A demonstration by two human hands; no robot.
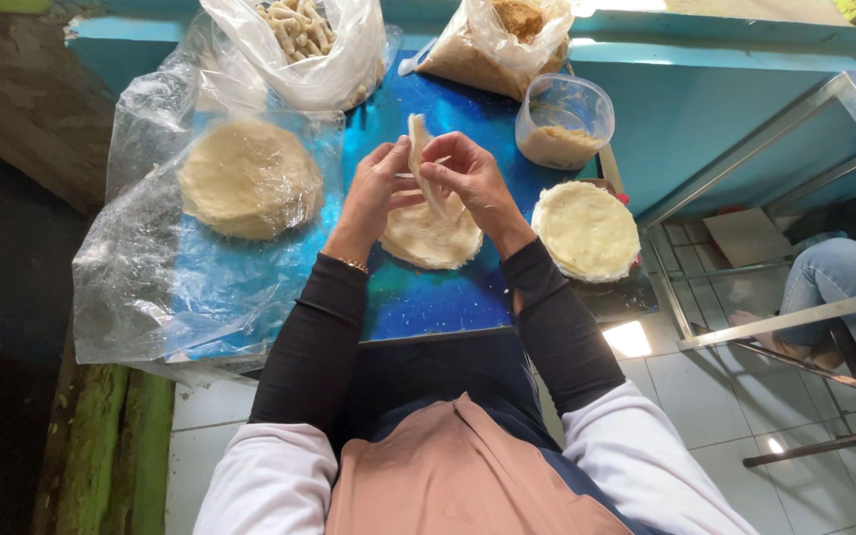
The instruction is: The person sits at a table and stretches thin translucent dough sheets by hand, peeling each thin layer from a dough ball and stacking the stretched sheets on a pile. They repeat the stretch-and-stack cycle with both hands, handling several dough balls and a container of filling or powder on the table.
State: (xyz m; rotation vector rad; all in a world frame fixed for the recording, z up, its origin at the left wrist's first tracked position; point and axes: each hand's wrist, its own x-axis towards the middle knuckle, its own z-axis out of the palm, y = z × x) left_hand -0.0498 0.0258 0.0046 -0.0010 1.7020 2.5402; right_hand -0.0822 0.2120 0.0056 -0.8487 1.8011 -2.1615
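left hand [374,188] and right hand [468,178] both pinched on thin dough wrapper [418,149], lifted upright above wrapper stack [431,238] on blue worktop [428,297]; plastic tub [564,121] near right hand.

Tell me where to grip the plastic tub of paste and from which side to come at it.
Grip the plastic tub around its upper wall, just under the rim, probably with the right hand reaching from the near side. It stands upright and open, with paste only in the bottom, so a side grasp keeps fingers clean. A filled plastic bag crowds its far side.
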